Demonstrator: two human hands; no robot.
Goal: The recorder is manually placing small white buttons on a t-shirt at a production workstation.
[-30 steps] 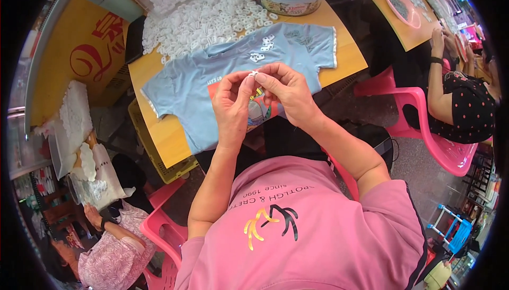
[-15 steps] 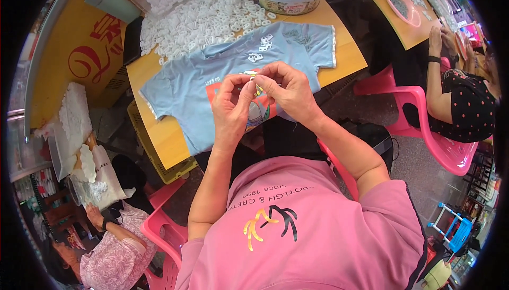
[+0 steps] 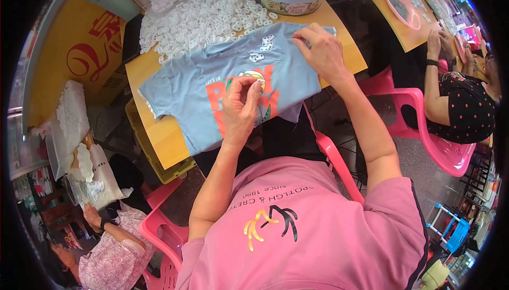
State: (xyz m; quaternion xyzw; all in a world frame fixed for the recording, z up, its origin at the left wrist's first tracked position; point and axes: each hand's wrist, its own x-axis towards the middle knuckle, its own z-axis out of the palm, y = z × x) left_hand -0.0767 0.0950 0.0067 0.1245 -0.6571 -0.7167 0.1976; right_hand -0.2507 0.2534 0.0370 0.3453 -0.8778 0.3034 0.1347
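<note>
A light blue T-shirt (image 3: 191,72) with an orange print lies spread on the yellow table. Above its print, my left hand (image 3: 241,110) pinches a small white plastic piece between thumb and fingertips; its exact shape is too small to tell. My right hand (image 3: 322,54) is over the shirt's right sleeve, fingers bent down and drawn together. Whatever those fingertips hold is hidden, and the hand covers the small grey pieces on that sleeve. Between the hands, several white two-holed plastic pieces (image 3: 256,57) lie loose on the cloth.
A large heap of white plastic pieces (image 3: 191,14) covers the far side of the table (image 3: 344,46), beside a round tin (image 3: 290,7) of small grey parts. Co-workers sit left and right. A pink chair (image 3: 424,115) and a yellow crate (image 3: 159,160) stand near the table.
My hands have parted. The right hand has moved away to the far right, onto the sleeve with the grey pieces. The left stays over the print, slightly lower, still pinching.
</note>
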